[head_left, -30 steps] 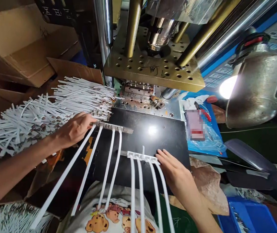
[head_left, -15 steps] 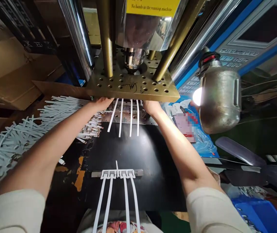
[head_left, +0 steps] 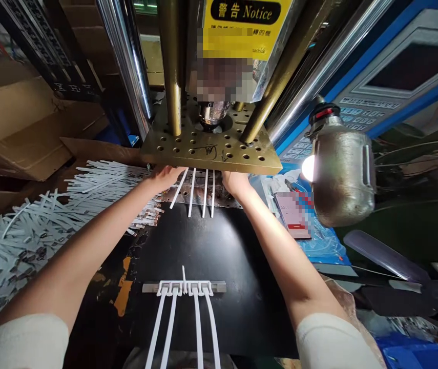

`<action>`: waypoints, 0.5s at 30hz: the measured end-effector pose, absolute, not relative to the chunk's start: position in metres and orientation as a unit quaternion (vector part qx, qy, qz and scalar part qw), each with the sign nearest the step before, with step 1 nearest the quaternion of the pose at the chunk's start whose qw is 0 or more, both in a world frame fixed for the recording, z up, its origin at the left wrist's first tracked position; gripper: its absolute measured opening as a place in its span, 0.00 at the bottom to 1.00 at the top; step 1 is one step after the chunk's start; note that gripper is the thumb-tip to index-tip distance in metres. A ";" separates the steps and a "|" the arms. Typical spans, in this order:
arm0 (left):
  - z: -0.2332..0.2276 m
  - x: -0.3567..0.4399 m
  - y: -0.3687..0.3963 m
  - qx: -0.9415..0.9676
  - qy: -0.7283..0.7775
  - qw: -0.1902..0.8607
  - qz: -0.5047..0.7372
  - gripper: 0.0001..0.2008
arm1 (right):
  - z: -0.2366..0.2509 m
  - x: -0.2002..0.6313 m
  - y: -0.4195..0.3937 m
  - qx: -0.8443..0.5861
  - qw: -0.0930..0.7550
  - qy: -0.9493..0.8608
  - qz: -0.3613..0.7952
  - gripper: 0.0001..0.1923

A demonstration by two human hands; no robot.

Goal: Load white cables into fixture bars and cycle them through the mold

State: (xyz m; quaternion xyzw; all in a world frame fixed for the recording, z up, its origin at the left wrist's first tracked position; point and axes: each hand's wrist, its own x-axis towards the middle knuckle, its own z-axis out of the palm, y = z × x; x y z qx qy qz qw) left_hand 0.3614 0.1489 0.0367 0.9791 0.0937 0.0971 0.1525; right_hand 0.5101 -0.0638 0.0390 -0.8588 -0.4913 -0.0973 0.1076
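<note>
Both my hands reach under the brass plate [head_left: 211, 162] of a press. My left hand [head_left: 167, 178] is at the plate's left front edge, beside the leftmost of several flat white cables [head_left: 191, 200]; its fingertips are hidden. My right hand [head_left: 235, 182] lies just right of the rightmost cable, fingers mostly hidden by the plate. The cables run out from the metal mould [head_left: 224, 197] toward me, loose ends over a black board [head_left: 211, 241]. Nearer me, a moulded white piece [head_left: 185, 288] with a thin upright sprue lies across a clear strip, more flat cables trailing from it.
At left lies a large heap of white flat cables [head_left: 99, 179], with a cardboard box [head_left: 19, 133] behind. A lit lamp [head_left: 343, 177] hangs at right, before a blue control panel [head_left: 376, 92]. A phone [head_left: 293, 212] rests on blue plastic; a blue bin [head_left: 414, 353] is lower right.
The view has tilted up, so everything sits lower in it. My right hand has shifted slightly left, and the two right-hand cables at the mould have moved left with it.
</note>
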 end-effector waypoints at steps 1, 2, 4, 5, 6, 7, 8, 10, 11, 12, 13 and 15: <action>0.036 0.359 0.147 0.980 0.094 0.153 0.088 0.25 | 0.041 0.504 -0.064 -0.859 0.105 -0.492 -0.095 0.23; 0.036 0.357 0.146 0.980 0.096 0.151 0.081 0.25 | 0.044 0.498 -0.063 -0.861 0.104 -0.491 -0.088 0.23; 0.042 0.356 0.143 0.981 0.101 0.146 0.077 0.26 | 0.051 0.488 -0.056 -0.867 0.102 -0.483 -0.071 0.23; 0.046 0.357 0.140 0.981 0.102 0.143 0.079 0.26 | 0.055 0.483 -0.051 -0.870 0.101 -0.478 -0.065 0.23; 0.052 0.358 0.138 0.982 0.103 0.139 0.081 0.26 | 0.060 0.479 -0.046 -0.872 0.102 -0.474 -0.062 0.23; 0.057 0.358 0.134 0.982 0.105 0.134 0.084 0.25 | 0.065 0.475 -0.042 -0.874 0.102 -0.471 -0.062 0.23; 0.062 0.358 0.129 0.982 0.107 0.129 0.086 0.25 | 0.070 0.471 -0.039 -0.874 0.102 -0.471 -0.066 0.23; 0.072 0.352 0.117 0.982 0.111 0.123 0.091 0.25 | 0.076 0.461 -0.042 -0.875 0.098 -0.469 -0.071 0.23; 0.075 0.345 0.108 0.981 0.114 0.122 0.095 0.25 | 0.077 0.454 -0.050 -0.875 0.096 -0.469 -0.074 0.23; 0.076 0.333 0.099 0.981 0.117 0.123 0.098 0.27 | 0.075 0.446 -0.063 -0.873 0.101 -0.471 -0.079 0.23; 0.076 0.317 0.090 0.980 0.114 0.129 0.103 0.27 | 0.070 0.436 -0.082 -0.866 0.116 -0.480 -0.083 0.23; 0.071 0.268 0.071 0.979 0.087 0.148 0.110 0.27 | 0.055 0.410 -0.135 -0.836 0.173 -0.514 -0.084 0.20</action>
